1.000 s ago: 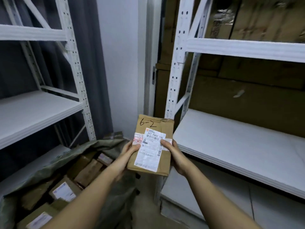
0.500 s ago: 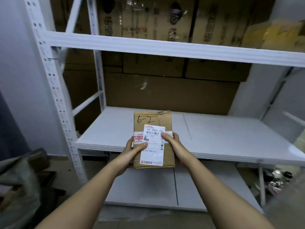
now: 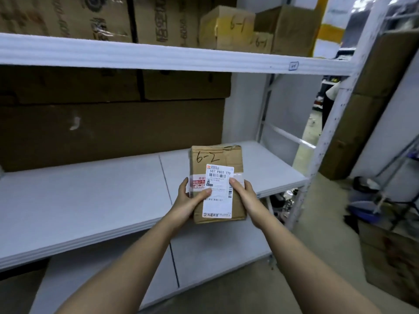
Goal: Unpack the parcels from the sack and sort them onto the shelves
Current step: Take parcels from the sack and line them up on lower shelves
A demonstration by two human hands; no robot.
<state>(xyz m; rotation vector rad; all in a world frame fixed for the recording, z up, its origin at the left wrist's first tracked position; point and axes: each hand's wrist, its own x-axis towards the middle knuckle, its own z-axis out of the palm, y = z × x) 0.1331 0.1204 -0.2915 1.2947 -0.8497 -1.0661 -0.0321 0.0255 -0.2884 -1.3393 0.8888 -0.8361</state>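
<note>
The parcel [image 3: 217, 184], marked "6-2", was held between both hands above the front edge of the middle shelf [image 3: 90, 200]. The left hand [image 3: 189, 201] and right hand [image 3: 246, 197] gripped its opposite long sides, thumbs on the label [image 3: 218, 191]. Its long axis pointed away from the person, toward the shelf beyond; both hands were equally near.

Two hands, left hand [image 3: 188, 198] and right hand [image 3: 243, 196], on one held parcel marked 6-2 [image 3: 217, 184]. It carries one white shipping label [image 3: 218, 191]. Three white shelf boards in sight: top shelf [image 3: 158, 56], middle shelf [image 3: 90, 196], bottom shelf [image 3: 215, 252]. Two boxes marked 6-1 up top: larger box [image 3: 226, 26], smaller box [image 3: 263, 43].
</note>
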